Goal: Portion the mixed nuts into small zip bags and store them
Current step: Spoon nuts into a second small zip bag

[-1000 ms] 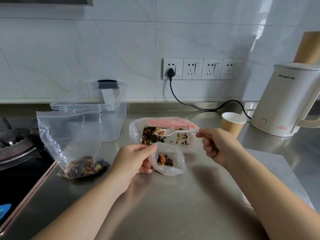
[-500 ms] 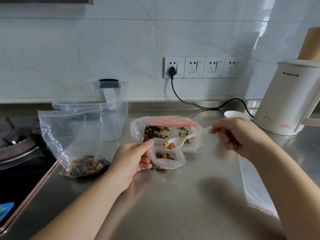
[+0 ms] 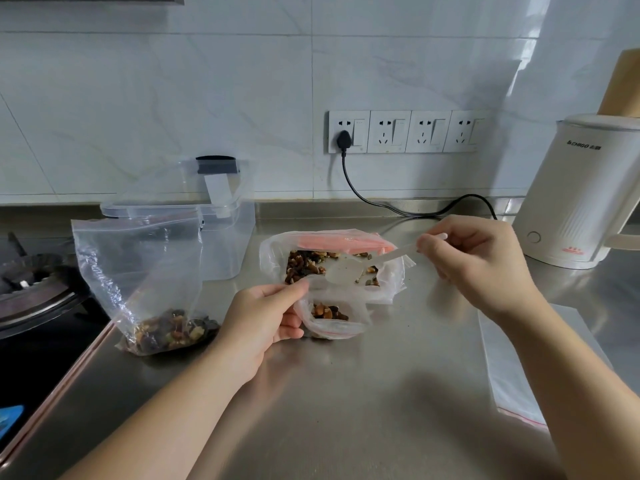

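Observation:
My left hand (image 3: pixel 263 318) pinches the rim of a small zip bag (image 3: pixel 334 322) that stands on the steel counter with a few nuts in its bottom. My right hand (image 3: pixel 474 261) holds a white plastic spoon (image 3: pixel 349 270) by the handle; its bowl looks empty and hovers over the small bag's mouth. Just behind lies the large bag of mixed nuts (image 3: pixel 304 263) with a pink zip strip, its mouth open. A filled zip bag (image 3: pixel 162 327) with nuts at the bottom stands upright to the left.
A clear lidded storage box (image 3: pixel 228 237) stands behind the filled bag. A white kettle (image 3: pixel 581 202) is at the right, its cord (image 3: pixel 381 202) plugged into the wall. Flat unused zip bags (image 3: pixel 512 375) lie at the right. A gas hob (image 3: pixel 31 292) borders the counter's left edge.
The spoon carried nuts from the large bag to the small bag and now looks empty; the small bag holds more nuts. My right hand shifted right and hides the paper cup.

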